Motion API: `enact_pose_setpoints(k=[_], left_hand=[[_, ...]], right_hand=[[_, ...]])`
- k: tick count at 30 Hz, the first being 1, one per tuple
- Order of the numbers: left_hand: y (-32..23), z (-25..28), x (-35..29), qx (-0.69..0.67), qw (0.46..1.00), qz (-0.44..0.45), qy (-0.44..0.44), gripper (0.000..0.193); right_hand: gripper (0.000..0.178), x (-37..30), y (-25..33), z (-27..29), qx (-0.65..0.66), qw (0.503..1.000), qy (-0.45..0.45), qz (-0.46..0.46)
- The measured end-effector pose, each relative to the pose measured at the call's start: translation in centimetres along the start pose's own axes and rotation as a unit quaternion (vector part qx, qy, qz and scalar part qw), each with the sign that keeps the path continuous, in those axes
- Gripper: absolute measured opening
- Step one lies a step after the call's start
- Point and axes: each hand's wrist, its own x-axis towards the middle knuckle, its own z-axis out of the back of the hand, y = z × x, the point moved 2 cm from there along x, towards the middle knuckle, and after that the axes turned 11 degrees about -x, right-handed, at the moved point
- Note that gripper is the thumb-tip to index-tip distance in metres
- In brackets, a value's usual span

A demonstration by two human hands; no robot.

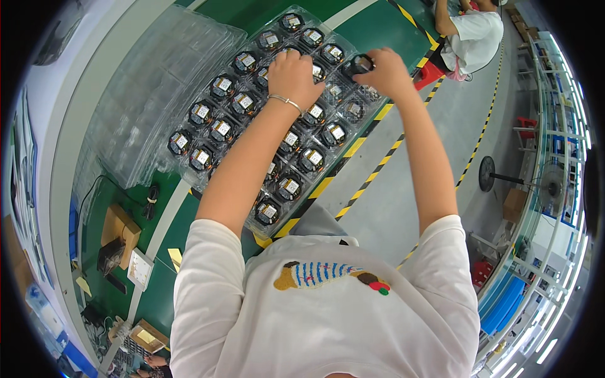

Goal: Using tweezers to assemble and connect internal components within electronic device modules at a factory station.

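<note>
A clear plastic tray (329,178) stretches diagonally across the bench, with several round black modules (243,102) bearing white labels in its pockets. My right hand (386,72) pinches one round black module (361,64) between thumb and fingers at the tray's right edge. Over the upper middle of the tray, my left hand (292,77) has its fingers bent down among the modules. Its fingertips are hidden, so what they hold cannot be made out. A labelled module (317,72) shows partly beside its thumb. Some pockets below my right hand look see-through.
Stacked clear trays (142,94) lie left of the filled tray on the green bench (372,31). A cardboard box (120,230) and a black cable (151,200) are at lower left. Another person (472,38) sits at upper right. A fan (486,174) stands across the aisle.
</note>
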Motion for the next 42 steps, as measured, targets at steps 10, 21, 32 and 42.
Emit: enact_pose_setpoints(k=[10,21,32,42], left_hand=[[0.6,-0.2,1.8,0.079,0.996,-0.043,0.016,0.043],[0.6,-0.4,1.8,0.044,0.996,-0.079,0.017,0.015],[1.6,2.6,2.7,-0.030,0.999,-0.029,0.033,0.030],[3.5,2.7,3.1,0.054,0.997,0.049,0.032,0.044]], right_hand=[[0.051,1.8,2.3,-1.5,-0.200,0.974,0.106,0.027],[0.055,2.3,0.2,-1.2,-0.090,0.985,0.089,0.119],[0.050,2.8,0.9,0.4,-0.031,0.991,-0.004,0.127],[0.054,6.0,4.8,-2.4,-0.134,0.988,0.037,0.067]])
